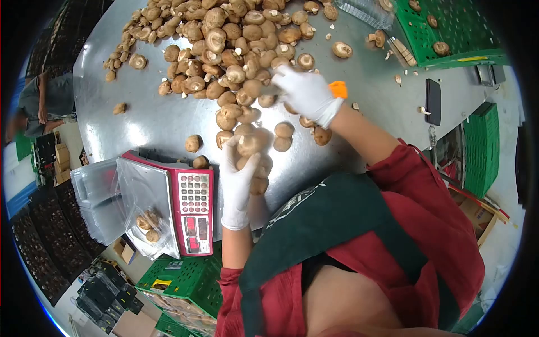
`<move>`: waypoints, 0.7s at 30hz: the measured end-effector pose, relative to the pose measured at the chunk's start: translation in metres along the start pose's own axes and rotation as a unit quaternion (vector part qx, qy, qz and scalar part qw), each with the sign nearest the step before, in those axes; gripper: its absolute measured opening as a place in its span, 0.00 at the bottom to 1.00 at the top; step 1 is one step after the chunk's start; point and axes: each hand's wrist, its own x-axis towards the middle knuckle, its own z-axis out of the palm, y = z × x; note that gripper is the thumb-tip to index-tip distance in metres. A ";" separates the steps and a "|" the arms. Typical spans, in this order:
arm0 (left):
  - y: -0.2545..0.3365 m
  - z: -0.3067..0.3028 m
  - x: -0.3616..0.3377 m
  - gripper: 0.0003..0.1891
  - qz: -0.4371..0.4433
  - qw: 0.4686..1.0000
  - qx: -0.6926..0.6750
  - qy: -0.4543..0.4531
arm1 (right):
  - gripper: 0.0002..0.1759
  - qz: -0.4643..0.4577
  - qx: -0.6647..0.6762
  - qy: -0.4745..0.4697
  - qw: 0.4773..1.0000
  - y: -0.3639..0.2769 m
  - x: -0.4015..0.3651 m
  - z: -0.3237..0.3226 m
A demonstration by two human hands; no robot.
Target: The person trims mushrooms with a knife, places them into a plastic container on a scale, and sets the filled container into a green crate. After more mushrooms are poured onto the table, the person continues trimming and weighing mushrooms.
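Note:
My left hand (238, 182), in a white glove, has thumb and fingers closed around a brown shiitake mushroom (249, 145), its pale underside turned up. My right hand (306, 95), gloved too, is closed on an orange-handled knife (338, 89). Only the orange end shows clearly; a blurred grey blade seems to point left from the fingers. Right beside that hand lies a large heap of shiitake mushrooms (216, 40) on the metal table (160, 121). Several loose mushrooms (283, 130) lie between my two hands, some doubled by reflection.
Left of my left hand stands a pink-framed scale (195, 210) with clear plastic trays (98, 196) and a few mushrooms (151, 236) in clear plastic. A phone (433, 101) lies at the right. Green crates stand at upper right (449, 33) and below the scale (182, 275). Another person (50, 98) is at far left.

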 end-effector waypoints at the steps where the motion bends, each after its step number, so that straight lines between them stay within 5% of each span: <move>1: -0.001 -0.003 -0.003 0.25 -0.006 1.000 -0.006 -0.001 | 0.15 0.008 0.025 0.032 0.999 0.010 -0.003 -0.008; 6: -0.012 -0.012 -0.007 0.26 -0.012 0.999 -0.042 0.005 | 0.23 0.055 0.147 0.059 0.986 0.065 -0.016 -0.032; 10: -0.016 -0.017 -0.004 0.26 -0.014 0.999 -0.049 -0.001 | 0.24 0.154 0.129 -0.069 0.977 0.092 -0.040 -0.038; 14: -0.014 -0.017 -0.002 0.26 -0.017 0.999 -0.033 0.002 | 0.21 0.138 0.065 0.090 0.984 0.074 -0.057 -0.039; 17: -0.014 -0.017 -0.002 0.27 -0.036 0.999 -0.038 0.006 | 0.19 0.121 0.086 0.114 0.982 0.050 -0.050 -0.046; 21: -0.011 -0.016 0.000 0.27 -0.034 0.998 -0.049 -0.011 | 0.19 0.075 0.061 -0.035 0.995 0.013 -0.039 -0.033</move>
